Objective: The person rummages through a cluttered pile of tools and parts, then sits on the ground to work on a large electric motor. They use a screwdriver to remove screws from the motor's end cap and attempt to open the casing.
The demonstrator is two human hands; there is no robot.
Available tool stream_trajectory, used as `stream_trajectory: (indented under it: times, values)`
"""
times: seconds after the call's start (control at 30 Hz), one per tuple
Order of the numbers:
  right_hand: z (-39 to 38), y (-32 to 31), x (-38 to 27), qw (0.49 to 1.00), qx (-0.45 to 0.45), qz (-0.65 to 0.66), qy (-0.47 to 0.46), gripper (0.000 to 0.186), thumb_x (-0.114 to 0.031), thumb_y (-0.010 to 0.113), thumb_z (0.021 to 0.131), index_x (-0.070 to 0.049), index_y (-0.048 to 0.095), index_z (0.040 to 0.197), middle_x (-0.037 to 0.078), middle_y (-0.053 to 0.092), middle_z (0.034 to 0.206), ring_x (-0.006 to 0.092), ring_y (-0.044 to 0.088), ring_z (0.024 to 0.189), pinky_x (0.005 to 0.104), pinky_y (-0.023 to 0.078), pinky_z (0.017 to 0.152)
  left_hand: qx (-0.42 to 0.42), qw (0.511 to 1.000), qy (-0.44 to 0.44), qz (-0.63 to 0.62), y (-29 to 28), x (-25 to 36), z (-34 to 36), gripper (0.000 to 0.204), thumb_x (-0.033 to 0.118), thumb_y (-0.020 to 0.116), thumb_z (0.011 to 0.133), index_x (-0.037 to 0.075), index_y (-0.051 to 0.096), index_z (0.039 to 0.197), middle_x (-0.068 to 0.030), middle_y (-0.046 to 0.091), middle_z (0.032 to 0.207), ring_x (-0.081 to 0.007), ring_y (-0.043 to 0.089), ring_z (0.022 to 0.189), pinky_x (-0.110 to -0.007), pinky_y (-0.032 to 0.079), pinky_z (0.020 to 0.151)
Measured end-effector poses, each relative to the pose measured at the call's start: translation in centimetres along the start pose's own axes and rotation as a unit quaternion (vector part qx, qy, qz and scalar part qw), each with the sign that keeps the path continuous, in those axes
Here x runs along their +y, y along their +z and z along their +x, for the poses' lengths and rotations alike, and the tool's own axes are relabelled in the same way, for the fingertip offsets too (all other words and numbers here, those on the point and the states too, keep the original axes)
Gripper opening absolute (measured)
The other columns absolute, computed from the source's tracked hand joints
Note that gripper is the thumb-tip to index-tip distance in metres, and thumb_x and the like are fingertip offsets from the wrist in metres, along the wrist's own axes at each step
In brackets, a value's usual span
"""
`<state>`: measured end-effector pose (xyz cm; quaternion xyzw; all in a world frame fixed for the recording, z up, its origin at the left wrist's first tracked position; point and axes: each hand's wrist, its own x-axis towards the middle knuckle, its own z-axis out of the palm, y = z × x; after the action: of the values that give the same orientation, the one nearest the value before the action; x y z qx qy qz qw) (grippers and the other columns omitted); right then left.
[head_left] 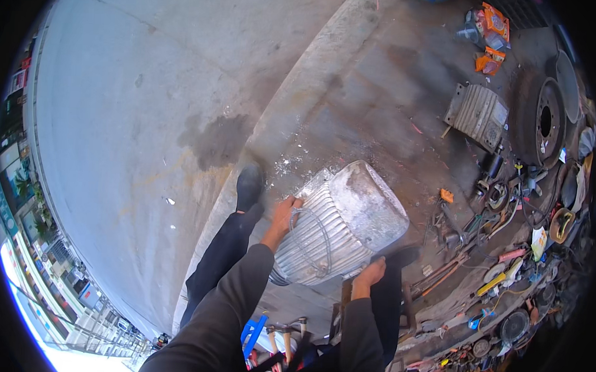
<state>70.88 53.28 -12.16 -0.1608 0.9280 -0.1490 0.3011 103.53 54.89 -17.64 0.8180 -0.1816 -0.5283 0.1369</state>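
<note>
A large silver electric motor (341,227) with a finned body and a smooth rounded end cover lies on its side between my feet. A grey loop of cable or wire (327,243) rests across its fins. My left hand (285,216) is closed on the motor's left side, its fingertips beside the start of the loop. At the motor's lower right edge, my right hand (371,274) is curled shut against the casing; its fingertips are hidden. White flakes (287,164) are scattered on the ground past the motor.
Another finned metal housing (478,115) and a wheel rim (543,122) stand at the far right. Tools, pliers-like handles and scrap parts crowd the right side. Hammers (287,340) and a blue object (253,333) sit close below me. A concrete ledge edge (302,68) runs diagonally.
</note>
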Motion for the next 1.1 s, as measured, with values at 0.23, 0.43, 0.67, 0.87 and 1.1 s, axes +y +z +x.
stream_trajectory:
  times: [0.23,0.43,0.67,0.87,1.1]
  values:
    - [-1.4,1.1,-1.2,0.988,-0.103,0.108,0.028,0.047,-0.029,0.052,0.103,0.009,0.066,0.126,0.022,0.069,0.126,0.0345,0.069,0.106,0.0438,0.056,0.093,-0.038,0.997,-0.059,-0.033,-1.0,1.4,0.9,0.047,0.046,0.054,0.099,0.002,0.070,0.103,-0.0272,0.071,0.107,-0.0464,0.066,0.104,-0.051,0.049,0.089]
    - [0.7,1.1,3.2,0.994,-0.058,0.088,-0.025,0.036,-0.022,0.058,0.097,0.004,0.074,0.116,0.023,0.076,0.111,0.0356,0.072,0.094,0.0428,0.056,0.085,-0.067,0.994,-0.080,-0.018,-0.5,2.2,2.6,0.041,0.040,0.055,0.098,0.003,0.070,0.103,-0.0253,0.072,0.106,-0.0488,0.065,0.100,-0.053,0.049,0.085]
    - [-2.1,2.0,0.7,0.977,0.051,-0.175,-0.109,0.033,-0.009,0.060,0.087,-0.002,0.078,0.113,0.023,0.076,0.109,0.0427,0.072,0.101,0.0489,0.056,0.091,-0.067,0.995,0.076,0.023,-0.3,-4.6,4.2,0.042,0.031,0.044,0.109,-0.003,0.069,0.105,-0.0261,0.070,0.101,-0.0347,0.064,0.087,-0.048,0.049,0.082]
    - [-2.9,2.7,0.4,0.974,0.027,-0.147,-0.169,0.029,0.001,0.059,0.082,0.004,0.074,0.106,0.023,0.069,0.104,0.0452,0.062,0.105,0.0526,0.052,0.093,-0.160,0.905,-0.147,-0.366,-0.5,-4.2,5.4,0.050,0.035,0.048,0.110,-0.002,0.062,0.141,-0.0152,0.073,0.127,-0.0300,0.071,0.109,-0.039,0.056,0.097]
    - [-2.6,1.4,-0.3,0.976,0.017,-0.056,-0.210,0.026,0.003,0.057,0.082,0.004,0.074,0.102,0.024,0.068,0.101,0.0484,0.061,0.102,0.0565,0.050,0.094,-0.139,0.928,-0.116,-0.327,-3.0,-3.0,2.3,0.051,0.035,0.047,0.109,-0.001,0.061,0.142,-0.0176,0.070,0.134,-0.0337,0.069,0.116,-0.046,0.055,0.104]
